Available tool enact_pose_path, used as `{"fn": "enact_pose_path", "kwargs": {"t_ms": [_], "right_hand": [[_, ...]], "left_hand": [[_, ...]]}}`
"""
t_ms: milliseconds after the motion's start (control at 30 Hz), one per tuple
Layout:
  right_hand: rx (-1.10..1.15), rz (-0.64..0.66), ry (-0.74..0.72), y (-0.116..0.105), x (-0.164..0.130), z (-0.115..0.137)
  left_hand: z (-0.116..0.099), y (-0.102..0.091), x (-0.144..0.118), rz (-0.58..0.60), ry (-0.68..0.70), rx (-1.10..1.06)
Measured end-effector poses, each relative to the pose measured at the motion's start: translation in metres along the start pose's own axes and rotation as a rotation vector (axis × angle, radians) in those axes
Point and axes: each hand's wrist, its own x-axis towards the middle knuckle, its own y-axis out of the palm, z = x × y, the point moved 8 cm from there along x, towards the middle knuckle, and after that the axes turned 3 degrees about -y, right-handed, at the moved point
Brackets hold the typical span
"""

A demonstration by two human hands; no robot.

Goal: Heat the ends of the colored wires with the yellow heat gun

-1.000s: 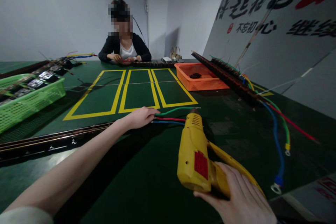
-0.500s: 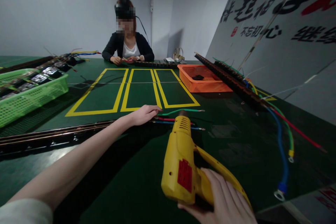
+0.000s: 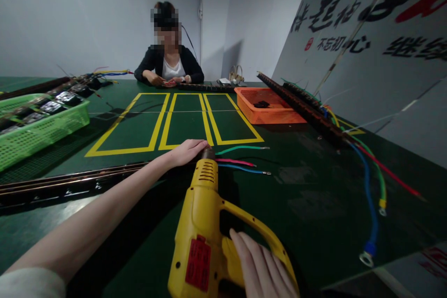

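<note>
My right hand [image 3: 261, 265] is closed round the handle of a yellow heat gun [image 3: 195, 223] with a red label and a grey metal nozzle. The nozzle points away from me and comes up against the fingertips of my left hand [image 3: 190, 151], covering part of them. Fingers together, my left hand lies over the end of a long black rail [image 3: 104, 178]. From under it stick out a green wire [image 3: 240, 148], a red wire [image 3: 237, 162] and a blue wire [image 3: 244, 167], with metal tips on the green and blue ones.
A green basket [image 3: 52, 130] with black parts stands at left. Behind the yellow tape frames [image 3: 186, 145], a person [image 3: 171, 65] sits at the far edge. At right, another black rail [image 3: 300, 109] rests over an orange basket [image 3: 258, 112]; its lugged cables [image 3: 370, 191] hang toward me.
The heat gun has moved left with my right hand, its nozzle now at my left fingertips instead of over the wires. My left hand has stayed nearly in place.
</note>
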Motion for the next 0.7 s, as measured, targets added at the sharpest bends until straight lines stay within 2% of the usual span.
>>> {"fn": "enact_pose_path", "kwargs": {"t_ms": [267,500,700], "right_hand": [[-0.007,0.017,0.002,-0.003,0.000,-0.017],[0.023,0.027,-0.113,-0.005,0.008,-0.024],[-0.047,0.026,-0.084,-0.008,0.007,-0.046]], "left_hand": [[-0.005,0.001,-0.003,0.017,0.011,0.069],[-0.005,0.002,-0.003,0.011,0.027,0.133],[-0.009,0.004,-0.005,0.044,0.034,0.107]]}}
